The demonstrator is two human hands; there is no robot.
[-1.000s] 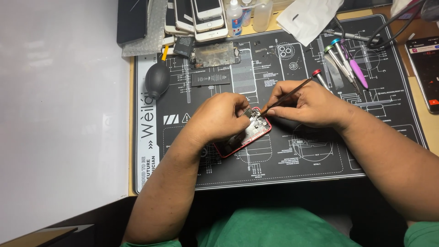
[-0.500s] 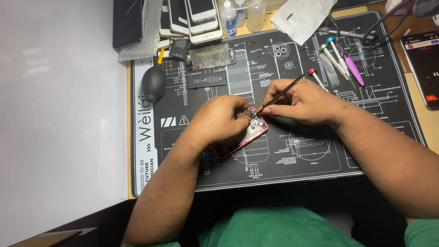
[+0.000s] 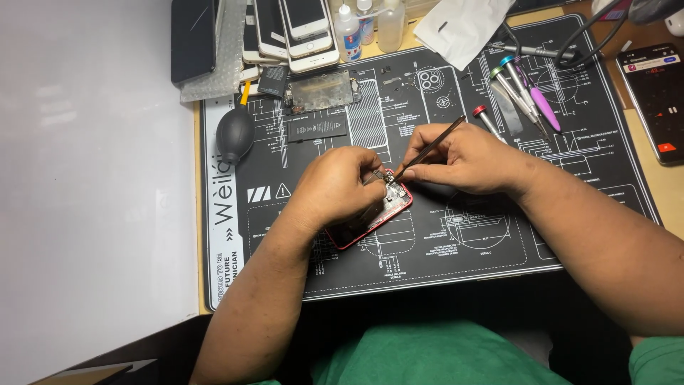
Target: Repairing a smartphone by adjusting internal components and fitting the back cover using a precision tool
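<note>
An opened red phone body [image 3: 388, 207] lies on the black repair mat [image 3: 456, 249], its insides facing up. My left hand [image 3: 340, 187] rests over it and grips it, covering most of the body. My right hand [image 3: 463, 157] pinches thin dark tweezers [image 3: 431, 148], whose tip touches the small parts at the phone's upper corner, right beside my left fingertips.
A black air blower [image 3: 235, 133] sits at the mat's left. Several phones [image 3: 285, 28] and small bottles [image 3: 370, 25] line the back edge. Screwdrivers [image 3: 516, 89] and a white bag [image 3: 463, 28] lie at back right. A lit phone [image 3: 654, 96] rests far right.
The view shifted slightly, so the mat sits a little more to the left. Both hands stay on the phone, with the tweezers' tip still at its upper corner.
</note>
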